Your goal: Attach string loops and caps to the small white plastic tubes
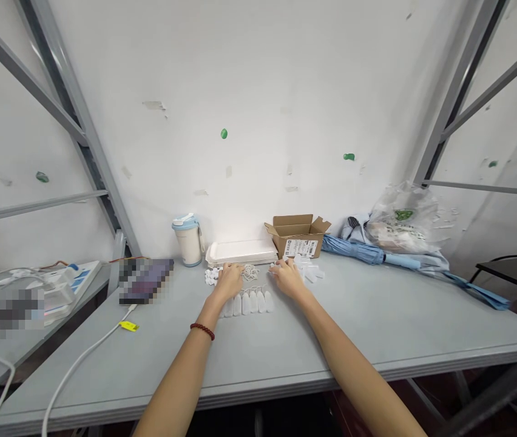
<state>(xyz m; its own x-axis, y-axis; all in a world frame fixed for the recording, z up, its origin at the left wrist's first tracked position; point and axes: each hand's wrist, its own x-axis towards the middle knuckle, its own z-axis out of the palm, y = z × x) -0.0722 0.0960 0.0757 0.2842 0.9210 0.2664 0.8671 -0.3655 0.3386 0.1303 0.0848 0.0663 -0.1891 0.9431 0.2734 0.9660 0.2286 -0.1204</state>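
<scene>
My left hand (230, 280) is over the table between a pile of small white pieces (212, 276) and a bundle of white cords (251, 273). Its fingers are curled, and what they hold, if anything, is hidden. Beside clear plastic pieces (314, 272) is my right hand (288, 279), fingers bent together; whatever is in them is too small to make out. Several translucent white tag-like pieces (253, 302) with thin loops lie in a row nearer me, between my forearms. Behind both hands sits a long white lidded box (243, 250).
An open cardboard box (301, 243) stands at the back, right of a cream tumbler with blue lid (188, 243). A folded blue umbrella (358, 247) and a plastic bag (404, 221) lie at right. On the left are a blurred phone-like device (147, 281) and a white cable (90, 349).
</scene>
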